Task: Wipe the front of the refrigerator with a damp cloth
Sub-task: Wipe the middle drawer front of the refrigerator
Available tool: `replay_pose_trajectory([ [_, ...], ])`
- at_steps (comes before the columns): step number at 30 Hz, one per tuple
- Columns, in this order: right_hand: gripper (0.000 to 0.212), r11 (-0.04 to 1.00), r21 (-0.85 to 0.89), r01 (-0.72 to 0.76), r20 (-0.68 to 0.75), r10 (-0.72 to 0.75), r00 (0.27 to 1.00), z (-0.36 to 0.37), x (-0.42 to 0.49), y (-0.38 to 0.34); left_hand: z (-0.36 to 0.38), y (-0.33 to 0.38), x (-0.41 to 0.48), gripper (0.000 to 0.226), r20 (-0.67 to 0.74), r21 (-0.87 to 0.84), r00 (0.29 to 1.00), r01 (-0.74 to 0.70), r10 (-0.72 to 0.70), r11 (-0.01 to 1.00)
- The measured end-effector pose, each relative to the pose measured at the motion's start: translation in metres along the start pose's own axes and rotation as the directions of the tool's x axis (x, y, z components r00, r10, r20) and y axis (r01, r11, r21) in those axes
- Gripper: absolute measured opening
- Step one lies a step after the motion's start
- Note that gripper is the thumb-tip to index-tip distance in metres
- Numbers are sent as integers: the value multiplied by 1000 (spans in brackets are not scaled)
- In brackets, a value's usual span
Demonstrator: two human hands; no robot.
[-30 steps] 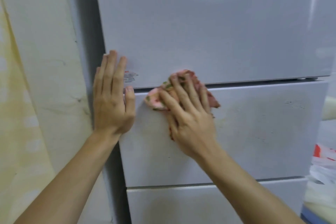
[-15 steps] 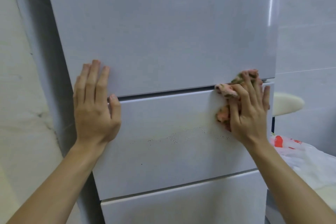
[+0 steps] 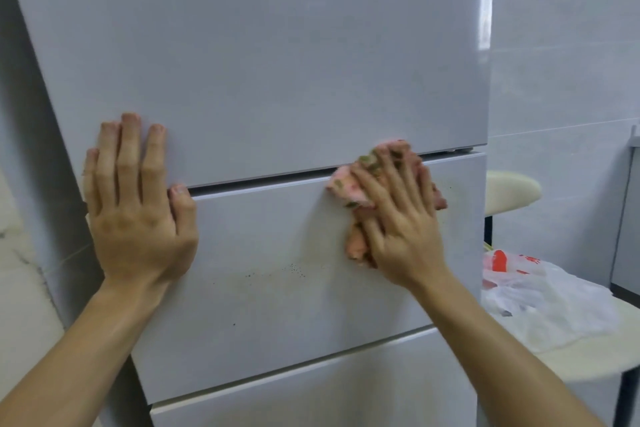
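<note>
A: Two hands lie on the refrigerator (image 3: 277,62) front, both flat. Left hand (image 3: 138,215) sits at the left edge, fingers straight and close together on the upper door (image 3: 263,45), thumb tip at the seam, palm on the middle drawer front (image 3: 277,305).

B: Right hand?

A: Right hand (image 3: 401,229) is toward the right side, fingers spread, pressing the cloth (image 3: 349,191) against the panel. Slightly blurred.

B: Cloth position?

A: Pink cloth with green patches, bunched under the palm and fingers. It straddles the seam between the upper door and the middle drawer front. Its edges stick out left of the fingers and below the thumb.

B: Surface condition?

A: Dark specks (image 3: 294,269) on the middle drawer front, between the two hands and lower down. Lower drawer front (image 3: 311,392) sits beneath a second seam.

B: Surroundings?

A: Right of the refrigerator, a cream round seat (image 3: 509,191) farther back. Nearer, a white plastic bag (image 3: 540,302) with red print lies on a pale tabletop (image 3: 588,357). Grey tiled wall (image 3: 561,62) is behind.
</note>
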State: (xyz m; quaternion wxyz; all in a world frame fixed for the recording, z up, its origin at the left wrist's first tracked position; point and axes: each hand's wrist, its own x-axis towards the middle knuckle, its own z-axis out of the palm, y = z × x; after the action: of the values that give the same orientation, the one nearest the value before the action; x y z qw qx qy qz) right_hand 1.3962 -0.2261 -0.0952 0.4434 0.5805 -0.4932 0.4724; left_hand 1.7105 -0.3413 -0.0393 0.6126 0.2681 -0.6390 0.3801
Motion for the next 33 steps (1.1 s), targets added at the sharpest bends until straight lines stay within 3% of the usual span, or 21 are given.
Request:
replay_pose_trajectory([
  [5,56,927,13,-376,-46,376,925,-27,-16,75,-1,2,1,62,12,-4,1000,13,-13,1000],
  [9,55,795,297,-529,-101,578,810,-26,-30,84,-1,2,1,63,20,-15,1000,13,-12,1000],
  [12,55,841,209,-499,-148,532,834,-12,-61,67,-1,2,0,61,9,-19,1000,12,-12,1000],
  [17,64,887,69,-457,-75,462,884,7,-108,38,0,2,-1,58,9,-39,1000,25,-24,999],
  [22,60,944,20,-330,-97,330,939,-1,-81,48,3,-3,-3,59,53,-110,998,41,-35,993],
  [26,59,948,5,-318,-145,315,938,-1,-57,57,3,13,-10,59,54,-107,998,42,-37,993],
  [30,60,939,14,-344,-148,342,928,1,-73,53,7,49,-35,60,66,-46,997,-35,38,998],
  [33,61,929,41,-369,-151,371,916,6,-96,43,10,57,-41,61,71,-24,997,-16,18,1000],
])
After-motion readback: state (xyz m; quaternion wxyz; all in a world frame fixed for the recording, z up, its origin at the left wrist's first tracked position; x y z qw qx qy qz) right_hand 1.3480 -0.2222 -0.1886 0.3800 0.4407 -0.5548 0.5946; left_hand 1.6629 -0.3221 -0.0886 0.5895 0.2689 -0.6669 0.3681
